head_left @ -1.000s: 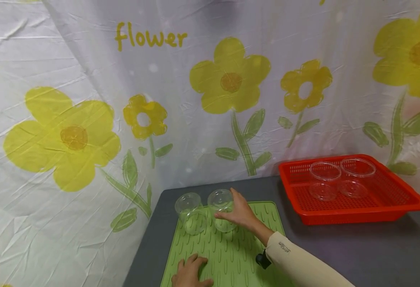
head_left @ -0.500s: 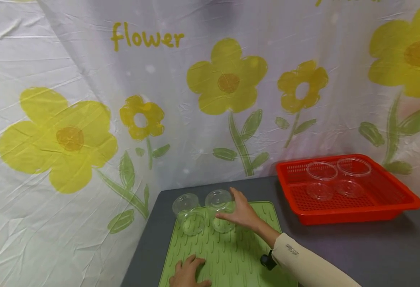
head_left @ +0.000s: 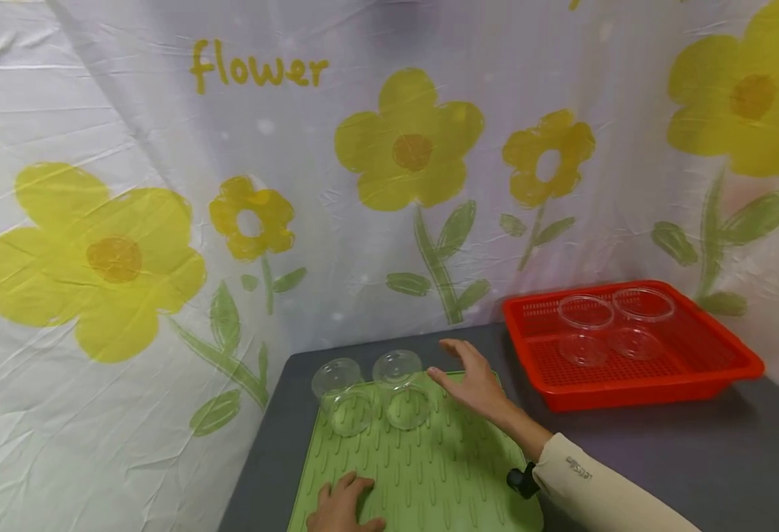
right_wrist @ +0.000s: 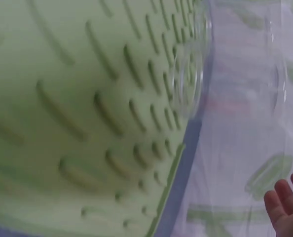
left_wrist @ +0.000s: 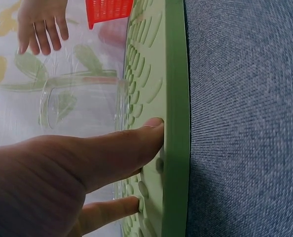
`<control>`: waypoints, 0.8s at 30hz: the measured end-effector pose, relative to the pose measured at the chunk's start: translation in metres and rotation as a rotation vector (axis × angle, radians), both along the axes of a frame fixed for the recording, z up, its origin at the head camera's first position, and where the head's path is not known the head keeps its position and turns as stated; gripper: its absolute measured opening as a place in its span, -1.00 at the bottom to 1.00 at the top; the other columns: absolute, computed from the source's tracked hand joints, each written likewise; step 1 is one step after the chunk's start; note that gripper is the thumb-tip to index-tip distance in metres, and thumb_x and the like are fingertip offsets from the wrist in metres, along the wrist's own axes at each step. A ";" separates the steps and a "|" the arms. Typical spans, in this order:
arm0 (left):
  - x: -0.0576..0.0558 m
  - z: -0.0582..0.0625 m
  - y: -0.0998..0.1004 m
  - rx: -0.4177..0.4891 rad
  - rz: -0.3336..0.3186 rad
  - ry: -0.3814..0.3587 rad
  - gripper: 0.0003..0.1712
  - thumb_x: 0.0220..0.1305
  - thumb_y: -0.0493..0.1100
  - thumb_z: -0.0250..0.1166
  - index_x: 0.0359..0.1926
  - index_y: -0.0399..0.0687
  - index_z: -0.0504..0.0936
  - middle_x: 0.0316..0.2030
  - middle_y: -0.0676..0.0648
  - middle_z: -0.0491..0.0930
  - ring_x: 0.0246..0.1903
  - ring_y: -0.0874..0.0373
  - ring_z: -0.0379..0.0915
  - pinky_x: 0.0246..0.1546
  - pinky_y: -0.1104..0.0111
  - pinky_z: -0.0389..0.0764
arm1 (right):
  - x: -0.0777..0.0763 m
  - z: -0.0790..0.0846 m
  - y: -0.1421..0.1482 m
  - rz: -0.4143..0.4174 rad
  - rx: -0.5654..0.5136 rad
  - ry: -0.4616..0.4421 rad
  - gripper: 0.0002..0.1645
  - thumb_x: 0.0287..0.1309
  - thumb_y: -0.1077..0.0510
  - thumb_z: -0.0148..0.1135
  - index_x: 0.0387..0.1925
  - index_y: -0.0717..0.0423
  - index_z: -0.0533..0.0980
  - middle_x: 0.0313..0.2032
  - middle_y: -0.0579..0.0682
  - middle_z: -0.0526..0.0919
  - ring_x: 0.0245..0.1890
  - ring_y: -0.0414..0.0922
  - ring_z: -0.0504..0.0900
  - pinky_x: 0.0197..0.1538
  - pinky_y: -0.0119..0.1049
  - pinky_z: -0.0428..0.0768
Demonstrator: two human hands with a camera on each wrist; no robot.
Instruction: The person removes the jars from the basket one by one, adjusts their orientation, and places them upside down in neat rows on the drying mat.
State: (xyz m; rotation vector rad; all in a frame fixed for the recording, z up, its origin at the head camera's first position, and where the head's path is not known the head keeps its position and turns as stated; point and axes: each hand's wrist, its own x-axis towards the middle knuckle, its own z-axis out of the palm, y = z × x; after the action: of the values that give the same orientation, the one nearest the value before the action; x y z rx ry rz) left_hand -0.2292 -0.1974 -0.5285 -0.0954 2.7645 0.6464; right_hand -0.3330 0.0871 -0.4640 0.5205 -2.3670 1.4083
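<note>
Two clear plastic cups stand side by side at the far left of a green ridged mat (head_left: 423, 473): a left cup (head_left: 338, 380) and a right cup (head_left: 397, 369). Both look base up, rim down. My right hand (head_left: 476, 384) hovers just right of the right cup, fingers spread and apart from it, holding nothing. In the left wrist view this hand (left_wrist: 42, 22) hangs above the mat with its fingers extended. My left hand (head_left: 343, 506) rests its fingertips on the near left part of the mat; its thumb (left_wrist: 136, 143) touches the mat's near edge.
A red slotted basket (head_left: 635, 399) sits at the back right of the dark grey table (head_left: 616, 451). Two more clear cups, a left one (head_left: 584, 314) and a right one (head_left: 642, 307), stand in it, rim up. Behind hangs a flower-printed curtain (head_left: 336, 295).
My right hand has let go of the right cup and moved away to the right. That cup stays on the mat. My left hand keeps its place; the view has turned slightly right.
</note>
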 end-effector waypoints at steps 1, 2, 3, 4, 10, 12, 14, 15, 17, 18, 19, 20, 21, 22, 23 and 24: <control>0.000 0.000 -0.001 -0.002 -0.001 -0.001 -0.43 0.04 0.07 0.59 0.08 0.09 0.67 0.31 -0.30 0.45 0.30 -0.69 0.12 -0.05 -0.61 0.30 | 0.000 0.001 0.004 -0.012 0.008 0.016 -0.30 0.29 -0.02 0.39 0.36 0.15 0.41 0.27 0.18 0.54 0.31 0.14 0.51 0.29 0.15 0.54; 0.000 0.000 -0.001 -0.005 -0.003 -0.001 -0.43 0.04 0.08 0.59 0.09 0.09 0.66 0.32 -0.30 0.44 0.30 -0.69 0.11 -0.05 -0.61 0.29 | -0.001 0.002 0.009 -0.026 0.013 0.026 -0.33 0.31 -0.02 0.38 0.34 0.15 0.43 0.26 0.19 0.55 0.29 0.13 0.52 0.29 0.15 0.54; 0.000 -0.001 -0.002 -0.007 -0.004 0.000 -0.42 0.04 0.08 0.59 0.09 0.08 0.66 0.32 -0.30 0.44 0.30 -0.70 0.10 -0.05 -0.62 0.29 | -0.002 0.004 0.013 -0.042 0.022 0.037 -0.35 0.32 -0.02 0.36 0.33 0.15 0.44 0.25 0.18 0.56 0.28 0.13 0.53 0.27 0.15 0.54; 0.000 -0.001 -0.002 -0.009 -0.008 0.001 -0.41 0.05 0.08 0.59 0.10 0.07 0.66 0.32 -0.30 0.43 0.30 -0.71 0.09 -0.05 -0.62 0.29 | -0.003 0.006 0.018 -0.052 0.024 0.048 -0.37 0.33 -0.02 0.35 0.32 0.16 0.45 0.24 0.18 0.56 0.28 0.14 0.53 0.28 0.16 0.54; -0.001 -0.001 -0.002 -0.005 -0.019 -0.007 -0.40 0.05 0.10 0.59 0.10 0.08 0.65 0.33 -0.30 0.43 0.30 -0.72 0.08 -0.06 -0.62 0.29 | -0.011 0.013 0.049 -0.145 0.033 0.063 -0.40 0.35 -0.02 0.33 0.29 0.18 0.46 0.22 0.20 0.57 0.26 0.16 0.51 0.29 0.18 0.51; -0.001 -0.001 -0.002 -0.006 -0.024 -0.010 -0.40 0.05 0.10 0.59 0.11 0.07 0.65 0.33 -0.30 0.43 0.30 -0.73 0.08 -0.06 -0.61 0.29 | -0.013 0.015 0.061 -0.180 0.030 0.056 -0.40 0.34 -0.01 0.33 0.28 0.19 0.45 0.21 0.22 0.57 0.24 0.17 0.50 0.27 0.18 0.51; -0.002 0.000 -0.002 -0.006 -0.029 -0.013 -0.40 0.05 0.11 0.58 0.11 0.07 0.65 0.32 -0.31 0.43 0.29 -0.73 0.08 -0.06 -0.61 0.30 | -0.016 0.017 0.071 -0.211 0.032 0.048 -0.39 0.35 -0.01 0.33 0.29 0.20 0.44 0.21 0.23 0.56 0.23 0.17 0.49 0.27 0.18 0.50; -0.002 -0.001 -0.002 -0.006 -0.030 -0.017 -0.39 0.05 0.11 0.58 0.11 0.06 0.65 0.33 -0.31 0.43 0.29 -0.73 0.08 -0.06 -0.60 0.30 | -0.018 0.017 0.076 -0.230 0.032 0.047 -0.39 0.34 -0.01 0.33 0.29 0.22 0.44 0.21 0.24 0.55 0.23 0.18 0.48 0.27 0.19 0.48; -0.003 0.000 -0.003 -0.005 -0.033 -0.024 -0.39 0.06 0.10 0.58 0.11 0.06 0.64 0.33 -0.32 0.42 0.29 -0.74 0.07 -0.05 -0.60 0.30 | -0.022 0.018 0.085 -0.272 0.032 0.051 -0.38 0.33 0.00 0.34 0.28 0.25 0.45 0.19 0.26 0.55 0.22 0.21 0.47 0.28 0.20 0.47; -0.003 0.000 -0.003 -0.004 -0.035 -0.027 -0.39 0.06 0.10 0.58 0.12 0.06 0.64 0.33 -0.32 0.42 0.29 -0.74 0.07 -0.05 -0.60 0.31 | -0.024 0.017 0.090 -0.294 0.036 0.056 -0.38 0.33 0.01 0.34 0.27 0.27 0.45 0.19 0.27 0.55 0.23 0.22 0.46 0.29 0.20 0.45; -0.003 0.001 -0.003 -0.004 -0.036 -0.030 -0.40 0.06 0.10 0.58 0.12 0.06 0.64 0.33 -0.32 0.42 0.29 -0.73 0.07 -0.05 -0.60 0.30 | -0.026 0.017 0.095 -0.315 0.042 0.060 -0.38 0.33 0.01 0.34 0.26 0.29 0.45 0.18 0.28 0.55 0.22 0.23 0.45 0.29 0.21 0.44; -0.003 0.001 -0.003 -0.006 -0.038 -0.033 -0.40 0.07 0.09 0.58 0.12 0.06 0.64 0.33 -0.33 0.42 0.29 -0.73 0.07 -0.05 -0.60 0.30 | -0.028 0.017 0.100 -0.335 0.046 0.067 -0.38 0.32 0.02 0.34 0.25 0.31 0.45 0.17 0.29 0.55 0.22 0.24 0.45 0.29 0.22 0.43; -0.003 0.001 -0.002 -0.006 -0.039 -0.034 -0.40 0.07 0.09 0.58 0.12 0.06 0.64 0.33 -0.33 0.42 0.29 -0.73 0.07 -0.05 -0.60 0.30 | -0.029 0.017 0.105 -0.353 0.050 0.075 -0.38 0.30 0.03 0.35 0.24 0.33 0.46 0.16 0.31 0.56 0.21 0.26 0.45 0.29 0.22 0.43; -0.003 0.001 -0.002 -0.007 -0.040 -0.032 -0.40 0.07 0.09 0.58 0.11 0.06 0.64 0.32 -0.33 0.42 0.29 -0.73 0.08 -0.05 -0.60 0.30 | -0.031 0.017 0.110 -0.371 0.061 0.084 -0.38 0.30 0.04 0.35 0.22 0.35 0.46 0.15 0.33 0.56 0.19 0.27 0.45 0.27 0.23 0.43; -0.003 0.001 -0.002 -0.007 -0.042 -0.031 -0.40 0.07 0.10 0.58 0.11 0.06 0.64 0.32 -0.33 0.42 0.28 -0.73 0.09 -0.05 -0.60 0.31 | -0.032 0.018 0.115 -0.386 0.073 0.091 -0.38 0.29 0.04 0.36 0.22 0.37 0.46 0.14 0.34 0.56 0.18 0.29 0.44 0.26 0.25 0.42; -0.003 0.000 -0.002 -0.005 -0.044 -0.031 -0.40 0.07 0.11 0.58 0.11 0.06 0.64 0.32 -0.33 0.42 0.28 -0.73 0.09 -0.06 -0.60 0.30 | -0.033 0.019 0.120 -0.402 0.088 0.094 -0.38 0.28 0.04 0.36 0.21 0.38 0.46 0.13 0.36 0.56 0.18 0.31 0.44 0.25 0.27 0.42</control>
State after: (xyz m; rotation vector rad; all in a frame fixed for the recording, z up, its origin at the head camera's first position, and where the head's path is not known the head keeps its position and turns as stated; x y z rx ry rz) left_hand -0.2323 -0.1996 -0.5285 -0.0452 2.7302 0.6220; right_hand -0.3659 0.2067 -0.4453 0.1159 -2.3005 1.0793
